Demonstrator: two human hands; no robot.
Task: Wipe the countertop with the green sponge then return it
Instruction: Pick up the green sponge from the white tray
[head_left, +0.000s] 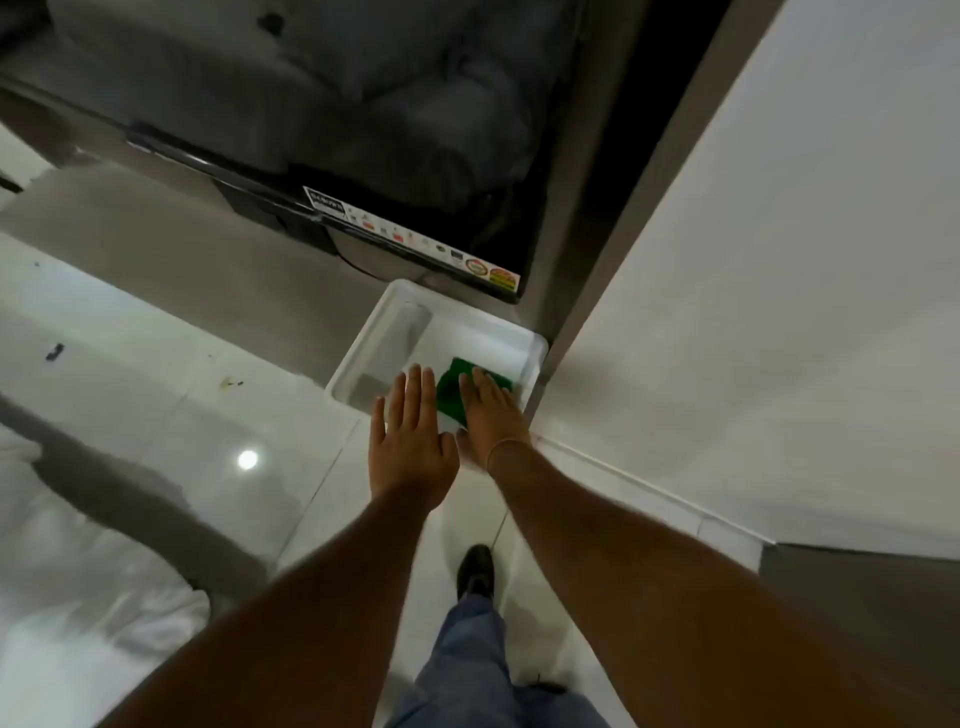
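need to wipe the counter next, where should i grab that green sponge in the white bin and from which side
Take the green sponge by its left edge, coming from above. It lies flat in the white bin, close to the right wall, and the right hand covers its right part, so the left edge is the exposed, reachable one. The left hand hovers open beside it.

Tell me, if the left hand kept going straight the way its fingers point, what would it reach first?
Probably the white plastic tub on the floor: the open left hand points into its empty left part, beside the green sponge under the right hand. Height above the tub is unclear.
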